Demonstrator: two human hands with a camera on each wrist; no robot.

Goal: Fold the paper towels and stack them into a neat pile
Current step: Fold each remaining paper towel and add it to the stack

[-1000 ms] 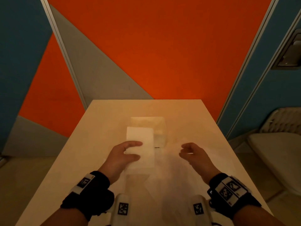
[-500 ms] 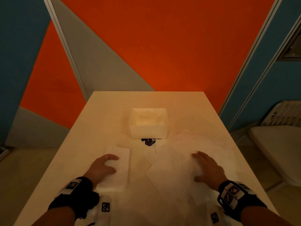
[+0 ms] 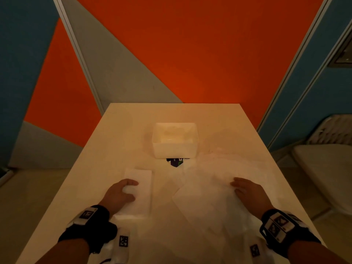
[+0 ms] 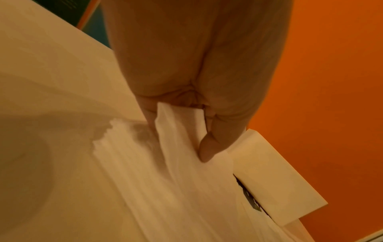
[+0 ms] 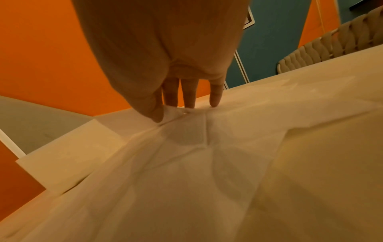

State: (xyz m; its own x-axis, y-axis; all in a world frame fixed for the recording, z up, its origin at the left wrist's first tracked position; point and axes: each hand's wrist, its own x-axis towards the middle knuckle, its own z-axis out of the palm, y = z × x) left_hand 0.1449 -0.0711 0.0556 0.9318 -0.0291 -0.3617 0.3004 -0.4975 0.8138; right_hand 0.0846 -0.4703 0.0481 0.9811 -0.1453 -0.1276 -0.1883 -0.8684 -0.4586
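Two hands — left hand pinches folded towel edge.

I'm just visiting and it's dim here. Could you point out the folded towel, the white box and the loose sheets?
folded towel (image 3: pixel 141 187), head view, its bare upper half.
white box (image 3: pixel 174 149), head view, its near wall.
loose sheets (image 3: pixel 205 191), head view, the flat middle.

No readable text; wristband markers only coded patterns.
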